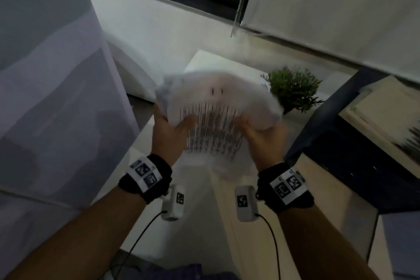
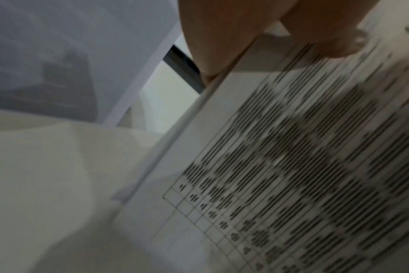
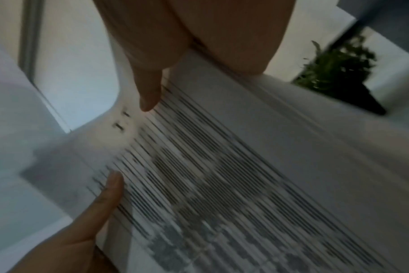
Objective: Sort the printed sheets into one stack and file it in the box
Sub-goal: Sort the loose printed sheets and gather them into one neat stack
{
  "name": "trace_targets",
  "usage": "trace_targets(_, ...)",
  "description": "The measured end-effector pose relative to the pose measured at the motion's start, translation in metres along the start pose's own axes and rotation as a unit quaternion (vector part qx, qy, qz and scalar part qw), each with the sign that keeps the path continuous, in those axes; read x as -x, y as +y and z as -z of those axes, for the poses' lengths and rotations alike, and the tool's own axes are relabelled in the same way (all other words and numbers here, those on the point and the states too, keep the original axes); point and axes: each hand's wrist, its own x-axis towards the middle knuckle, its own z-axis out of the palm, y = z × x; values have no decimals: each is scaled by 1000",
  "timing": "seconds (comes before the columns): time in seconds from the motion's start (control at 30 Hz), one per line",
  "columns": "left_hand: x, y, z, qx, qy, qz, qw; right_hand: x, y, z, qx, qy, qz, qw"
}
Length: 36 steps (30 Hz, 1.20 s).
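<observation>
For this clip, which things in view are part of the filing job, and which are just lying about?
Part of the job:
- printed sheets, a table of text on top, held up in both hands
- left hand, gripping their left edge
- right hand, gripping their right edge

Just lying about:
- small green plant
- blind's bead chain
- dark blue unit on the right

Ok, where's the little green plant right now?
In the head view the plant sits on the right side of the desk, just beyond the right hand and the printed sheets, beside the dark tray.
</observation>
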Motion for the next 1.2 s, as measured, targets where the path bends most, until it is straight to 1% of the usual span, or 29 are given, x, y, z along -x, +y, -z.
trace_targets(0.1, 8, -21, 4, -57, -30, 14, 998, 9, 19, 0, 23, 11, -20, 999)
trace_targets(0.2, 4, -13, 5, -61, -36, 28, 997, 8, 14, 1, -15, 32, -26, 999)
trace_targets(0.27, 1, -11, 7, -66, -56, 20, 996, 9, 9, 4, -25, 44, -36, 998)
trace_targets(0.33, -1, -15, 13, -53, -84, 36, 994, 12, 8, 9, -21, 49, -47, 997)
trace_targets(0.37, -1, -16, 14, -63, -95, 32, 993, 13, 6, 10, -25, 57, -49, 997)
trace_targets(0.43, -4, -17, 18, -80, -121, -7, 989, 10, -3, 7, -71, 90, -35, 993)
trace_targets(0.47, -5, -18, 18, -72, -125, -2, 990, 8, -6, 6, -89, 103, -16, 991)
trace_targets(0.5, -5, -17, 19, -58, -116, 9, 991, 5, -10, 4, -96, 115, -1, 989)
trace_targets(0.6, -8, -15, 16, -35, -93, 6, 995, -2, -16, -1, -61, 144, 23, 987)
trace_targets(0.67, -11, -13, 12, -36, -93, 11, 995, -3, -15, 0, -36, 160, 27, 986)
trace_targets(0.73, -11, -10, 9, -37, -97, 0, 995, -2, -14, 2, -37, 169, 27, 985)
trace_targets(0.8, -12, -10, 7, -32, -82, -6, 996, 0, -14, 2, -41, 162, 36, 985)
trace_targets(0.9, -17, -16, 9, -35, -62, 2, 997, 3, -13, 0, -7, 139, 59, 989)
trace_targets(1.0, -21, -14, 7, -28, -54, -5, 998, 2, -11, 1, -5, 159, 51, 986)
trace_targets(1.07, -22, -12, 5, -29, -47, -14, 998, 2, -10, 3, -5, 159, 55, 986)
trace_targets(1.13, -22, -11, 5, -29, -34, -20, 999, 3, -10, 3, 19, 131, 64, 989)
trace_targets(1.2, -23, -10, 5, -40, -31, -24, 998, 4, -7, 5, 27, 112, 58, 992)
